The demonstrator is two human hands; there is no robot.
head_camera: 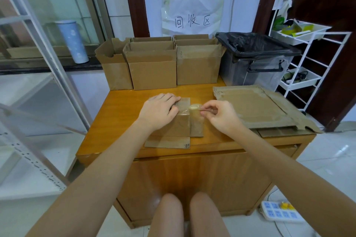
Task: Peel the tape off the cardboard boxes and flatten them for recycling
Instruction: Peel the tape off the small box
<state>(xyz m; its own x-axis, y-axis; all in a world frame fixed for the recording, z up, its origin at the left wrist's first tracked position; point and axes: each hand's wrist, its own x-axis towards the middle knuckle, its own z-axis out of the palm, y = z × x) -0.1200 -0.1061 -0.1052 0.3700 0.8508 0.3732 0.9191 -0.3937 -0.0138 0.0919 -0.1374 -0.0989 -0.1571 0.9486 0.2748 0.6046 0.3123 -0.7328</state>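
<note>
Sign [192,17] with handwritten "回收区" above boxes [154,63]

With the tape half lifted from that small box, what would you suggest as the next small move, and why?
Probably keep pulling the tape rightward, off the box. The right hand pinches its loose end, part still clings to the box, and the left hand presses the box down.

We count three upright cardboard boxes [154,63] at the bench's [119,113] rear, one small box [173,125] at centre, one stack of flattened cardboard [254,107], one lined bin [256,59], and two hands.
</note>
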